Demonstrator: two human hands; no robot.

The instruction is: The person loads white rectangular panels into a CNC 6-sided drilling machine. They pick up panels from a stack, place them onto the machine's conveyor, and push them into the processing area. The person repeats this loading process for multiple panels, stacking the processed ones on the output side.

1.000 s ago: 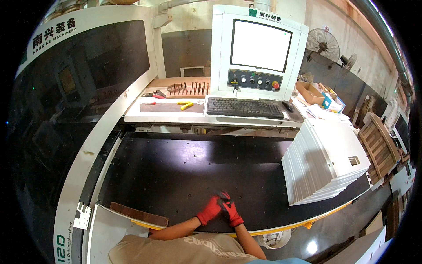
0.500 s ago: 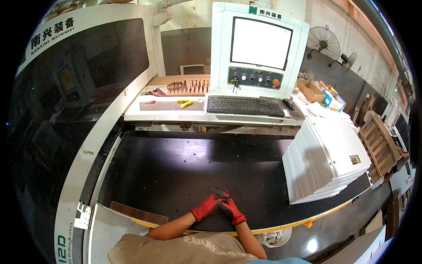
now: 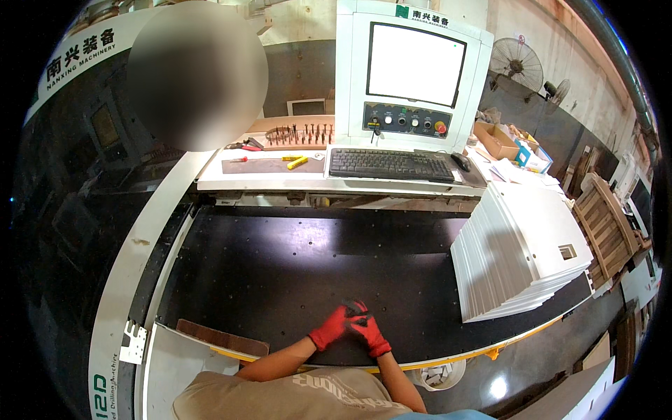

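Pressing red-gloved L hand [image 3: 330, 329] + R hand [image 3: 370, 334] together over front of blk table [image 3: 259, 280]; can't tell if pinching anything. See wht panel stack [image 3: 493, 269] on table's R end, kbd [image 3: 392, 164] past far edge.

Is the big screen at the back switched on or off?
On, it seems: the screen glows bright white, far brighter than the dark button panel below. What it displays is too washed out to tell.
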